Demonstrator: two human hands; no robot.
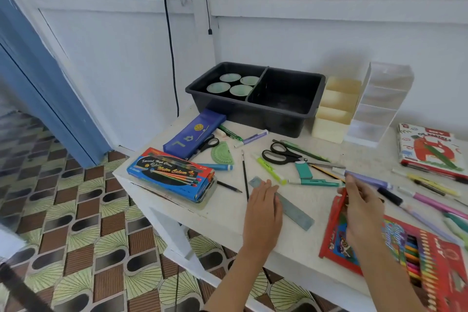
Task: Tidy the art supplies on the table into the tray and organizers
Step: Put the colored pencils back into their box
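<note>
On a white surface (228, 213) crowded with loose art supplies, the left hand (263, 213) lies flat, fingers straight, on a grey-green flat ruler (296, 213) near the front edge, probably to steady it for pickup. To its right, the right hand (362, 210) appears to pinch one end of a purple marker pen (367, 178), as if to carry it off; blur makes the grip uncertain. Far back by the wall stand a black plastic divided tray (266, 116), a cream stepped organizer (329, 132) and a clear acrylic organizer (367, 132), well apart from both hands.
</note>
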